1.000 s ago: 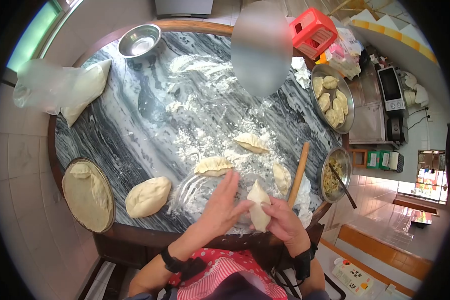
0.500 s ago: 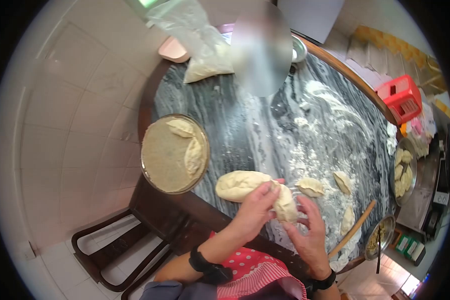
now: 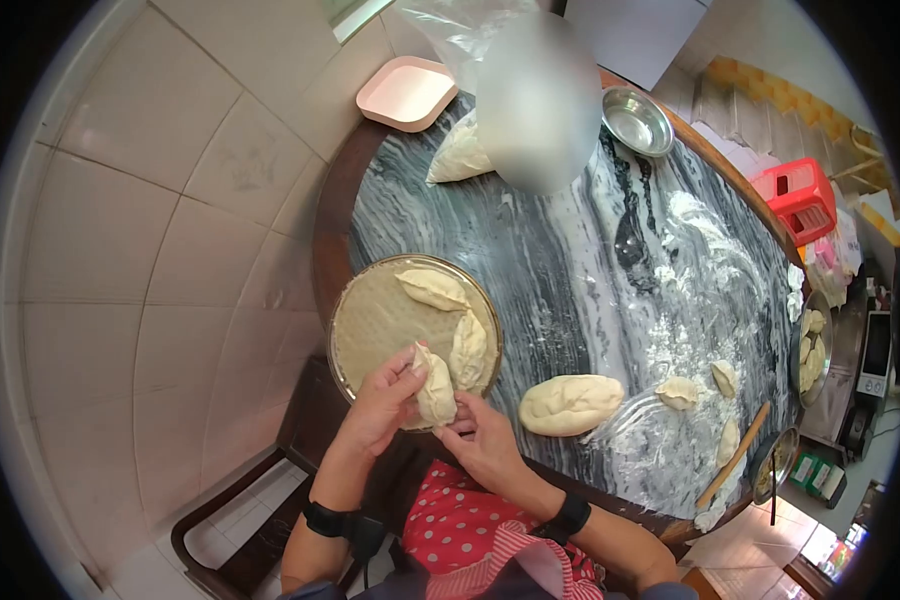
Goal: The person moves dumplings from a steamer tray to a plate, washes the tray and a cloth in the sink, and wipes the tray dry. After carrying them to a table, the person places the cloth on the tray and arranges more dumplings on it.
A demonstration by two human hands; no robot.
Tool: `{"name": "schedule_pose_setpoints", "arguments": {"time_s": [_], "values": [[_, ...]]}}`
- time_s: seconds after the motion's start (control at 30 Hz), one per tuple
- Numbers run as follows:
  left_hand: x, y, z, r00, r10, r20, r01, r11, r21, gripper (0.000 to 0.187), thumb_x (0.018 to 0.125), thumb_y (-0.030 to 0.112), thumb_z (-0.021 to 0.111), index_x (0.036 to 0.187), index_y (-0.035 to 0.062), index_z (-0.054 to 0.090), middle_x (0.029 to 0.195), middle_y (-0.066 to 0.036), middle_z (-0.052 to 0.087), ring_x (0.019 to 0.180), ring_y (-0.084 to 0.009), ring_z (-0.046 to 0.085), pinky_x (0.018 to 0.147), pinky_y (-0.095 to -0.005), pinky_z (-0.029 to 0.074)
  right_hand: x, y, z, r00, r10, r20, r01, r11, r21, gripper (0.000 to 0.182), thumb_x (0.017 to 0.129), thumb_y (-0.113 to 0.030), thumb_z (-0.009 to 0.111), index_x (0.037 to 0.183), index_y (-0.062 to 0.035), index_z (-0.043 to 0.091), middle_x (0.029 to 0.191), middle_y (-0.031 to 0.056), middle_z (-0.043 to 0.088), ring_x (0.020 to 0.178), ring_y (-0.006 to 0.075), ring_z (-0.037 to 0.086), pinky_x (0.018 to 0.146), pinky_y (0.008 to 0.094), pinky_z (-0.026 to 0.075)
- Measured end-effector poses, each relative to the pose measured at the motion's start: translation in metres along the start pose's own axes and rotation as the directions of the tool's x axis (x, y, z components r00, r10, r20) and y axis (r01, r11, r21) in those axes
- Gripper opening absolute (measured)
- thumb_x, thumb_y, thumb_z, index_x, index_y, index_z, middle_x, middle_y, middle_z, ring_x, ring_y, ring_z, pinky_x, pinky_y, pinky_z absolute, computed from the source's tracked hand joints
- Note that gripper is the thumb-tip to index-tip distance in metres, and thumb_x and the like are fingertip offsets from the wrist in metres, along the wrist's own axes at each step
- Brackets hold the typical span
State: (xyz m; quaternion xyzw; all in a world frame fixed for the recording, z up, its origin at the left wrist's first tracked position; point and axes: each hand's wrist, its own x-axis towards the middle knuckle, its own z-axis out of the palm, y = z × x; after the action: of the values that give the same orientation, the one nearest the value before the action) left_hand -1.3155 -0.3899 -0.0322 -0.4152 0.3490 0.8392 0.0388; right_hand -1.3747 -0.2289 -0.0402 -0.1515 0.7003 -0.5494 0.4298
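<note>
A large plump dumpling (image 3: pixel 435 388) is held at its two ends, over the near edge of a round lined tray (image 3: pixel 370 320). My left hand (image 3: pixel 382 402) has thumb and fingers closed on its left and upper end. At its lower right end, the fingers of my right hand (image 3: pixel 482 438) are pinched on it. Another long pleated dumpling (image 3: pixel 432 288) lies near the tray's far rim, and a second tray dumpling (image 3: pixel 468 350) sits at the right side, close beside the held one. To the right of the tray rests a big oval lump of dough (image 3: pixel 570 405) on the marble tabletop (image 3: pixel 530 300).
Smaller dumplings (image 3: pixel 678 392) lie on flour at the right, near a rolling pin (image 3: pixel 735 455). A bowl of filling (image 3: pixel 773 466) and a plate of dumplings (image 3: pixel 812 350) stand at the right edge. Farther back are a metal bowl (image 3: pixel 638 122), pink tray (image 3: pixel 407 93) and flour bag (image 3: pixel 460 150).
Both hands have carried the dumpling left, from beside the dough lump to over the round tray. The camera view has turned left too.
</note>
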Motion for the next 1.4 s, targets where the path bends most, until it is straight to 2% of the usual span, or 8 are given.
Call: {"name": "schedule_pose_setpoints", "arguments": {"time_s": [0.13,0.23,0.4,0.47,0.6,0.67,1.17,1.4], "values": [[0.014,0.011,-0.028,0.999,0.051,0.018,-0.051,0.999,0.0,0.04,0.097,0.017,0.054,0.133,0.0038,0.044,0.117,-0.006,0.056,0.107,-0.0181,0.058,0.091,-0.0388,0.05,0.021,-0.005,0.022,0.998,0.037,-0.051,-0.041,0.997,-0.067,0.044,0.079,-0.01,0.07,0.117,0.0021,0.053,0.087,0.0151,0.066,0.073,0.024,0.068,0.067,0.0352,0.053],[0.025,0.018,-0.034,0.997,0.075,0.021,-0.071,0.989,-0.132,0.037,0.097,0.015,0.053,0.131,0.0049,0.044,0.117,-0.007,0.056,0.109,-0.0189,0.056,0.093,-0.0393,0.049,0.044,-0.018,0.025,0.971,-0.217,-0.1,0.153,0.885,-0.44,0.043,0.074,-0.013,0.072,0.112,-0.0008,0.056,0.089,0.0174,0.062,0.077,0.0357,0.063,0.066,0.0427,0.05],[0.048,0.024,-0.049,0.991,0.13,0.022,-0.115,0.934,-0.337,0.034,0.097,0.012,0.052,0.129,0.0063,0.044,0.119,-0.008,0.055,0.11,-0.0206,0.056,0.096,-0.0406,0.047,0.083,-0.03,0.032,0.963,-0.258,-0.078,0.177,0.825,-0.536,0.042,0.075,-0.016,0.07,0.113,-0.0021,0.056,0.097,0.0199,0.062,0.087,0.0378,0.062,0.071,0.0451,0.05],[0.051,0.026,-0.052,0.987,0.159,0.002,-0.145,0.905,-0.401,0.032,0.097,0.012,0.052,0.128,0.0066,0.045,0.12,-0.008,0.055,0.11,-0.0208,0.056,0.097,-0.041,0.046,0.094,-0.028,0.035,0.953,-0.293,-0.073,0.213,0.824,-0.525,0.048,0.073,-0.019,0.075,0.114,-0.0012,0.058,0.091,0.0165,0.064,0.07,0.0302,0.062,0.065,0.0373,0.05],[0.059,0.027,-0.056,0.989,0.144,-0.027,-0.142,0.89,-0.432,0.033,0.097,0.011,0.052,0.128,0.006,0.045,0.12,-0.008,0.056,0.11,-0.0204,0.056,0.096,-0.0403,0.047,0.104,-0.037,0.035,0.973,-0.231,-0.03,0.188,0.855,-0.483,0.048,0.073,-0.02,0.075,0.114,-0.0013,0.058,0.092,0.0172,0.064,0.071,0.0325,0.062,0.067,0.0387,0.051],[0.063,0.027,-0.056,0.984,0.171,-0.054,-0.179,0.912,-0.369,0.033,0.096,0.011,0.053,0.127,0.0051,0.045,0.119,-0.009,0.056,0.11,-0.0201,0.056,0.093,-0.0406,0.049,0.111,-0.033,0.038,0.981,-0.19,-0.04,0.136,0.819,-0.557,0.043,0.076,-0.02,0.07,0.112,-0.0022,0.056,0.099,0.0202,0.063,0.091,0.038,0.062,0.076,0.0453,0.05],[0.069,0.049,-0.059,0.944,0.18,-0.276,-0.17,0.984,0.062,0.037,0.091,0.012,0.062,0.124,0.0043,0.047,0.113,-0.009,0.06,0.101,-0.0167,0.06,0.084,-0.036,0.053,0.13,-0.022,0.044,0.956,-0.292,-0.032,0.218,0.778,-0.59,0.04,0.078,-0.013,0.066,0.115,-0.004,0.055,0.096,0.0163,0.056,0.083,0.0369,0.061,0.067,0.0459,0.049],[0.075,0.047,-0.062,0.936,0.224,-0.273,-0.216,0.975,0.06,0.038,0.089,0.01,0.064,0.123,0.003,0.047,0.11,-0.009,0.061,0.098,-0.0157,0.061,0.078,-0.0314,0.054,0.132,-0.026,0.044,0.949,-0.314,-0.01,0.227,0.709,-0.667,0.04,0.079,-0.011,0.065,0.117,-0.005,0.053,0.095,0.0144,0.054,0.08,0.036,0.06,0.064,0.0452,0.049]]}}
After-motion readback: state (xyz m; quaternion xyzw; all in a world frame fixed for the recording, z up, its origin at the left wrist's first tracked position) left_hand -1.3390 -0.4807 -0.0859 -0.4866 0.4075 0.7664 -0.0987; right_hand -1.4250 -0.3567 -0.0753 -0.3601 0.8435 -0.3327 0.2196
